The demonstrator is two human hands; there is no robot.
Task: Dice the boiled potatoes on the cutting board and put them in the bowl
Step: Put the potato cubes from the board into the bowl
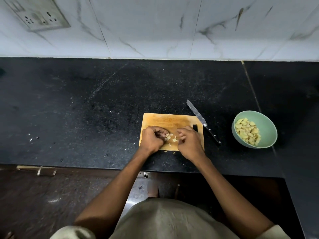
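Two hands work over the cutting board [170, 120] in the head view, your only view here. Your left hand [152, 139] sits on the board's near left part with its fingers curled inward, their tips against a small cluster of potato dice [170, 137]; whether any cube is actually pinched you cannot tell. Your right hand [189, 142] lies on the near right part, fingers also curled toward the same cluster from the other side, and again the grip is unclear. The loose dice lie between the two hands, pale yellow on the wood. A couple of stray pieces [170, 152] rest on the black countertop [86, 109], just off the board's near edge.

The knife [203, 124] lies flat on the counter, its blade crossing the board's far right corner, tip pointing away from you, and its black handle just beside the board's right edge. Neither hand touches it. Further right, well apart from the board, the green bowl [266, 128] stands upright and holds a heap of diced potato [247, 131] against its left side. Behind the counter rises a white marbled tile wall [155, 26] with a socket plate [37, 13] at upper left.
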